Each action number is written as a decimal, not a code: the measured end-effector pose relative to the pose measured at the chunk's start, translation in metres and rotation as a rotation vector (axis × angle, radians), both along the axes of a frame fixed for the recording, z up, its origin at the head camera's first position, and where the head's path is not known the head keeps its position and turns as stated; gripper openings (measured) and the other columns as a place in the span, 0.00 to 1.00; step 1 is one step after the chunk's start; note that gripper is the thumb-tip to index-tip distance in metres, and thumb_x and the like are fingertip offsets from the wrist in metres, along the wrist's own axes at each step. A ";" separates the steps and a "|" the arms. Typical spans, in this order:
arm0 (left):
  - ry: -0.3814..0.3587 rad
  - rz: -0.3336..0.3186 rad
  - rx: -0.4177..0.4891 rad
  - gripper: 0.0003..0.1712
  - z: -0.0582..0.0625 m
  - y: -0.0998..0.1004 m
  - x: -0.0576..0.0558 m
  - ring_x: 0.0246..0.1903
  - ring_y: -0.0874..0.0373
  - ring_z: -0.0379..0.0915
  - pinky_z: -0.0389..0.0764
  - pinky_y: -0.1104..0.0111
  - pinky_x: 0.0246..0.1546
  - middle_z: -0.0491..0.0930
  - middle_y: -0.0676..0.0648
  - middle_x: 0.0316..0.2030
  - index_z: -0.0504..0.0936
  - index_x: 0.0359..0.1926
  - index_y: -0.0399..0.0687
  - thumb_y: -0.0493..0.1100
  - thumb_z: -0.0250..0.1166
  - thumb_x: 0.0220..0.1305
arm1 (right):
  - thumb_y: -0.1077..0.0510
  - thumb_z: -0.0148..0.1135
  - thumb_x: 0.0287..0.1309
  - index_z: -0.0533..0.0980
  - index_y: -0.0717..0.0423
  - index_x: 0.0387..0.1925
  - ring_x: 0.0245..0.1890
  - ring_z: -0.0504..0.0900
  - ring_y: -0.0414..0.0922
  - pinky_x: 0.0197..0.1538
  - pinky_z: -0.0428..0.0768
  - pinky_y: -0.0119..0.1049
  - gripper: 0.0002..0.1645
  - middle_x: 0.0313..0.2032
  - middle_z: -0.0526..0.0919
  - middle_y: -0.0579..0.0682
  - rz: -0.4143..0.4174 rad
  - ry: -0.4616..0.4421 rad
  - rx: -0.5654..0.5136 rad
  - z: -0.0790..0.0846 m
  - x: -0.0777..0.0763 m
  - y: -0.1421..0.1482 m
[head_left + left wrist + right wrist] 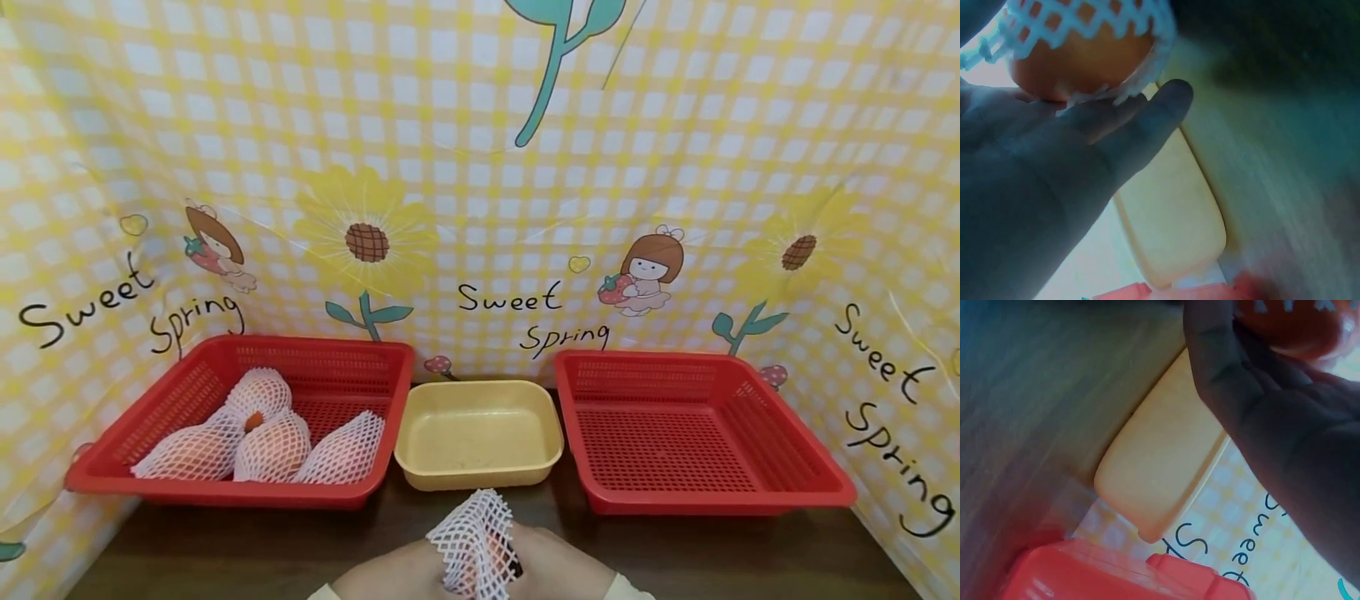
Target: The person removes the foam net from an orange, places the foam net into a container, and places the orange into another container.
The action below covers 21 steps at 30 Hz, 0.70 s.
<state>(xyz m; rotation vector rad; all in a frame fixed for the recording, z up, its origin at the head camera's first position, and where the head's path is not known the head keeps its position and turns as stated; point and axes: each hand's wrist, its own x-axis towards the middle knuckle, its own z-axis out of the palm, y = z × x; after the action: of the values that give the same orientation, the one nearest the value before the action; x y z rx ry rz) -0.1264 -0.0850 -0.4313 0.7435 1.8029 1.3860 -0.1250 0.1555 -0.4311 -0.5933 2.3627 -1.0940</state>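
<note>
Low in the front middle, both hands meet around a round orange-red fruit [1085, 62] in a white foam net sleeve [476, 537]. My left hand [401, 571] holds it from the left side; in the left wrist view one digit stretches out just under the fruit. From the other side my right hand [558, 567] grips it, with fingers bent against the fruit in the right wrist view. The net stands up in a loose peak above the hands. Most fingertips are hidden behind the fruit and net.
Behind the hands stands a shallow yellow tray [480, 479]. On its left, a red basket [225, 492] holds several netted fruits [273, 446]. Another red basket [712, 500] stands on its right. A yellow checked cloth [480, 208] hangs behind the dark wooden table [247, 550].
</note>
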 end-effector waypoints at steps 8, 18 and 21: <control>0.250 0.086 -0.106 0.24 0.011 0.004 -0.007 0.49 0.66 0.76 0.75 0.67 0.53 0.81 0.62 0.50 0.80 0.60 0.58 0.49 0.72 0.63 | 0.42 0.76 0.52 0.75 0.38 0.57 0.48 0.78 0.33 0.53 0.77 0.36 0.31 0.47 0.80 0.32 -0.003 0.129 -0.086 0.008 0.002 0.006; 0.339 0.242 -0.078 0.11 0.013 0.012 -0.011 0.47 0.64 0.77 0.77 0.66 0.48 0.83 0.61 0.44 0.86 0.50 0.59 0.51 0.67 0.68 | 0.55 0.73 0.49 0.77 0.46 0.47 0.37 0.74 0.34 0.43 0.76 0.36 0.22 0.38 0.77 0.36 -0.059 0.308 0.089 0.032 0.003 0.037; 0.318 0.235 -0.146 0.08 0.007 0.016 -0.010 0.42 0.64 0.75 0.76 0.65 0.44 0.82 0.60 0.40 0.85 0.46 0.56 0.47 0.67 0.69 | 0.55 0.74 0.48 0.78 0.44 0.47 0.37 0.75 0.33 0.44 0.76 0.34 0.22 0.38 0.78 0.34 -0.007 0.302 0.046 0.030 0.001 0.038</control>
<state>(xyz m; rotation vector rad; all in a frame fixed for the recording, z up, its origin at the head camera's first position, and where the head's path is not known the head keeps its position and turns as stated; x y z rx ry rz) -0.1367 -0.0692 -0.4242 0.7232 2.2763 1.3194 -0.1236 0.1932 -0.4009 -0.7820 2.6393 -1.0085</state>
